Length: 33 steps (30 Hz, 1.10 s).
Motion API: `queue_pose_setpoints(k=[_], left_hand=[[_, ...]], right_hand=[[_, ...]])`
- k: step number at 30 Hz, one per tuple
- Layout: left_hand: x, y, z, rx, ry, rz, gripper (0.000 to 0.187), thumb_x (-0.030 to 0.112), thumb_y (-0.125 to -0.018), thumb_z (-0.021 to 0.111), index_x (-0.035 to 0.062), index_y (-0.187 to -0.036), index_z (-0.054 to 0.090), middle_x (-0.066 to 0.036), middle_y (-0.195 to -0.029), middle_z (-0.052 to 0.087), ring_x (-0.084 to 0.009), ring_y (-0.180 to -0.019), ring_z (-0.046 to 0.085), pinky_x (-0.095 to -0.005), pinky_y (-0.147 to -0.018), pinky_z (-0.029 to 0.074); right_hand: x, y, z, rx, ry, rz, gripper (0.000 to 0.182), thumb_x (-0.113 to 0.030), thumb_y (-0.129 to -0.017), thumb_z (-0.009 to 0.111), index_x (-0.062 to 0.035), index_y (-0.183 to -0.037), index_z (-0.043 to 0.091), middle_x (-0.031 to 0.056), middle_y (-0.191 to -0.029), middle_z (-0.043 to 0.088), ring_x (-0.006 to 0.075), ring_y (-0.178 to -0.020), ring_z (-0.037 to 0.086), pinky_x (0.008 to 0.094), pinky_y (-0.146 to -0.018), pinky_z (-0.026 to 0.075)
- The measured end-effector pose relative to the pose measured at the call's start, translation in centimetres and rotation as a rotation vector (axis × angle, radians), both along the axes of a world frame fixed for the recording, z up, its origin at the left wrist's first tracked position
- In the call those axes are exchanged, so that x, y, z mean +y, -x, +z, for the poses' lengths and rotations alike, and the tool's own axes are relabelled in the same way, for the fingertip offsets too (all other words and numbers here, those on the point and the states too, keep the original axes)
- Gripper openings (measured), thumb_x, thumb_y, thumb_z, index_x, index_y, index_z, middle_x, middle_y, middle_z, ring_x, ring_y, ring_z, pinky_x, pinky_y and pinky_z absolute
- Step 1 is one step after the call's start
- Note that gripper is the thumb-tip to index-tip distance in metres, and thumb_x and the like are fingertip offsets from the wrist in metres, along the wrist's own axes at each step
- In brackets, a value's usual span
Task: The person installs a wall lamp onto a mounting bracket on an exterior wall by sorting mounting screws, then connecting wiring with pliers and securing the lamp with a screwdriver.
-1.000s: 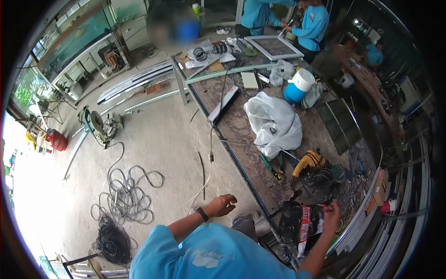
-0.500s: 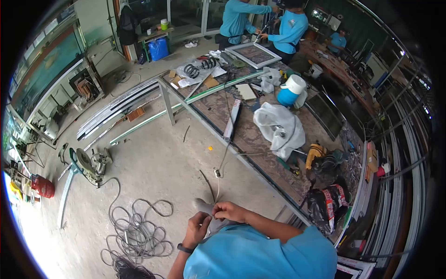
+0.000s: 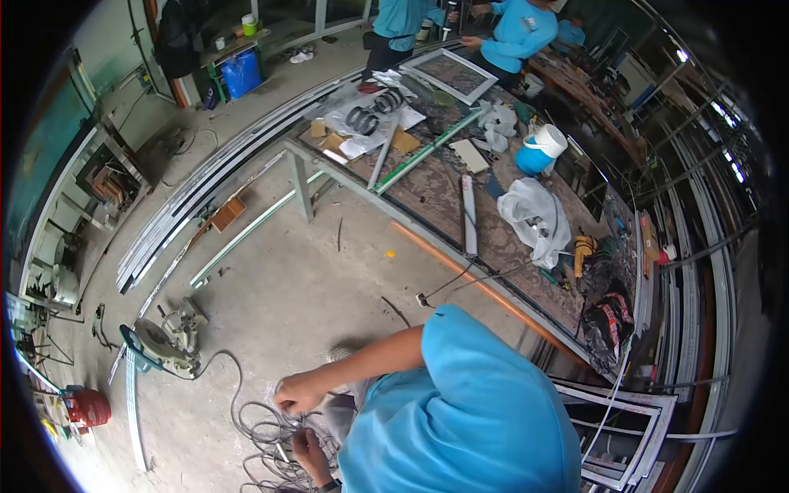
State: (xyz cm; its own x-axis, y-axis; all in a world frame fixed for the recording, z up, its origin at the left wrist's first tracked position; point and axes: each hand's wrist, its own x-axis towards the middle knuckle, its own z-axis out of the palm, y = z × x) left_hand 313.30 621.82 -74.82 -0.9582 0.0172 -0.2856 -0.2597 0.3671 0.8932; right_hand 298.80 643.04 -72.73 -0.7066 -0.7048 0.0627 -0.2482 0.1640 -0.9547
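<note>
My right hand [image 3: 300, 393] reaches across in front of me, fingers curled closed over the near side of a tangled grey cable [image 3: 261, 427] on the concrete floor. Anything it holds is too small to name. Lower down, my left hand [image 3: 310, 453], with a dark band at the wrist, is beside the same coils. Its fingers are bent together, and what they hold cannot be made out. The two hands are apart, one above the other. A cable end with a small connector [image 3: 422, 301] lies near the workbench edge.
A cut-off saw [image 3: 168, 338] stands left of the cable. The workbench [image 3: 427, 215] at right bears a white bag [image 3: 534, 220], a blue-and-white jug [image 3: 540, 150] and tools. Metal profiles [image 3: 209, 177] lie behind. Co-workers in blue [image 3: 522, 33] stand at the far end. A red cylinder [image 3: 86, 407] is at left.
Both hands have moved down and left, from close together at my lap to the cable coils, and have separated. The view has shifted, and my right arm now stretches across.
</note>
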Motion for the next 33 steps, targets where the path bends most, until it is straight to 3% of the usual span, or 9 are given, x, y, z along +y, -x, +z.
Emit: queue_pose_setpoints(k=[6,9,11,13,16,21,24,28,33], left_hand=[[-10.9,5.1,-0.9,-0.027,0.141,0.120,0.020,0.014,-0.094,0.062,-0.0054,-0.099,0.063,-0.011,-0.083,0.065,-0.0193,-0.073,0.058,-0.0356,-0.066,0.050],[-15.3,8.7,2.9,-0.145,0.071,0.168,0.019,0.007,-0.093,0.061,-0.0065,-0.105,0.066,-0.015,-0.087,0.071,-0.0227,-0.076,0.066,-0.0382,-0.069,0.052],[-19.3,12.0,5.1,-0.126,0.113,0.147,0.019,0.009,-0.092,0.061,-0.0044,-0.104,0.068,-0.021,-0.094,0.073,-0.0282,-0.083,0.070,-0.0378,-0.075,0.054],[-24.7,13.2,2.5,-0.143,0.232,0.204,0.022,0.019,-0.090,0.067,-0.0012,-0.100,0.069,-0.022,-0.096,0.072,-0.0360,-0.090,0.071,-0.0440,-0.079,0.055],[-32.9,15.5,1.7,0.073,0.184,0.277,0.023,0.023,-0.089,0.068,0.0023,-0.099,0.067,-0.018,-0.092,0.071,-0.0358,-0.086,0.070,-0.0446,-0.077,0.055],[-45.5,20.2,3.4,0.160,0.065,0.376,0.026,0.022,-0.085,0.073,0.0009,-0.099,0.066,-0.018,-0.090,0.070,-0.0346,-0.083,0.069,-0.0427,-0.072,0.055],[-52.9,22.6,8.5,0.232,-0.167,0.436,0.025,0.021,-0.090,0.072,-0.0008,-0.097,0.064,-0.016,-0.084,0.067,-0.0278,-0.076,0.066,-0.0394,-0.070,0.053],[-64.8,25.8,6.5,0.344,-0.346,0.577,0.020,0.017,-0.094,0.071,-0.0005,-0.093,0.062,-0.009,-0.077,0.065,-0.0157,-0.073,0.059,-0.0349,-0.068,0.050],[-83.7,29.9,3.8,0.340,-0.418,0.520,0.022,0.017,-0.094,0.072,-0.0015,-0.090,0.062,-0.006,-0.076,0.064,-0.0118,-0.073,0.056,-0.0332,-0.066,0.048]], right_hand=[[-14.4,9.5,4.0,0.058,0.072,0.169,0.016,-0.018,-0.079,0.071,-0.0064,-0.089,0.075,0.0135,-0.085,0.073,0.0284,-0.077,0.070,0.0405,-0.068,0.054],[-18.7,11.7,4.6,-0.133,0.168,0.310,0.019,-0.020,-0.086,0.070,-0.0017,-0.087,0.066,0.0109,-0.076,0.067,0.0170,-0.069,0.059,0.0367,-0.062,0.047],[-22.0,13.7,5.7,-0.348,-0.148,0.359,0.019,-0.022,-0.091,0.070,-0.0029,-0.091,0.068,0.0061,-0.077,0.067,0.0121,-0.073,0.060,0.0320,-0.064,0.049],[-25.7,15.6,2.7,-0.439,-0.167,0.328,0.018,-0.019,-0.095,0.070,-0.0021,-0.101,0.072,0.0022,-0.090,0.072,0.0098,-0.081,0.065,0.0284,-0.075,0.054],[-32.6,18.5,2.6,-0.603,-0.296,0.158,0.017,-0.016,-0.095,0.071,0.0010,-0.097,0.072,0.0043,-0.086,0.072,0.0097,-0.077,0.064,0.0250,-0.071,0.052],[-48.9,23.5,3.9,-0.650,-0.349,0.230,0.014,-0.015,-0.096,0.069,-0.0005,-0.095,0.070,0.0057,-0.082,0.071,0.0093,-0.070,0.060,0.0250,-0.065,0.049],[-59.1,26.5,2.9,-0.729,-0.313,0.341,0.014,-0.015,-0.097,0.068,-0.0014,-0.094,0.068,0.0062,-0.081,0.069,0.0108,-0.067,0.059,0.0262,-0.064,0.049],[-74.1,30.6,2.6,-1.079,-0.224,0.427,0.016,-0.018,-0.098,0.068,-0.0015,-0.096,0.066,0.0060,-0.082,0.068,0.0138,-0.067,0.060,0.0280,-0.065,0.051],[-94.7,37.0,0.9,-1.035,-0.400,0.705,0.017,-0.019,-0.098,0.068,-0.0028,-0.093,0.067,0.0051,-0.081,0.068,0.0134,-0.068,0.060,0.0268,-0.067,0.050]])
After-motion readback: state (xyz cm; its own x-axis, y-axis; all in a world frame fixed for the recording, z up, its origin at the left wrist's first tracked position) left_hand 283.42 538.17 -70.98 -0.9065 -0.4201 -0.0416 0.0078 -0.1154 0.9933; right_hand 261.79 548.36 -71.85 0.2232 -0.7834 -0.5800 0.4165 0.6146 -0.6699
